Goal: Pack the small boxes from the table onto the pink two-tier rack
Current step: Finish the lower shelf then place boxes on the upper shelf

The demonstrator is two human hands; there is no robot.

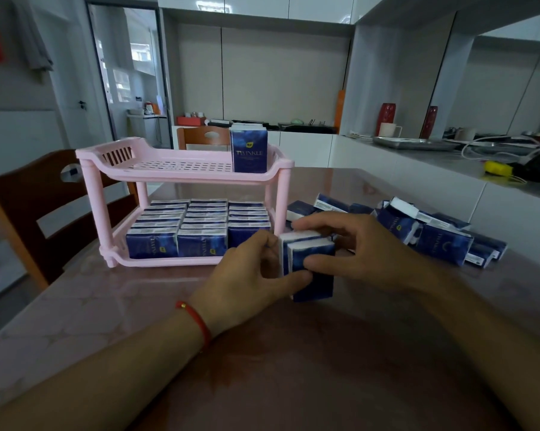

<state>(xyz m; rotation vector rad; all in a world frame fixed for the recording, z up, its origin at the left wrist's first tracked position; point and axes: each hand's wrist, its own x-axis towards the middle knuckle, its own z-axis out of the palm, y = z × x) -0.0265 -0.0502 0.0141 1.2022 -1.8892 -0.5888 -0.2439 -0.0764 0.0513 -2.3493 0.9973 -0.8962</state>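
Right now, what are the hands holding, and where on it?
Both hands hold two upright dark-blue small boxes together: left hand against their left side, right hand over the top and right side.

Both hands grip upright blue boxes beside the pink rack.

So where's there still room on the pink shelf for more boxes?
The top tier is bare from its left wall up to the standing boxes at its right end. The bottom tier is packed full. Both hands hold the next boxes beside the loose pile.
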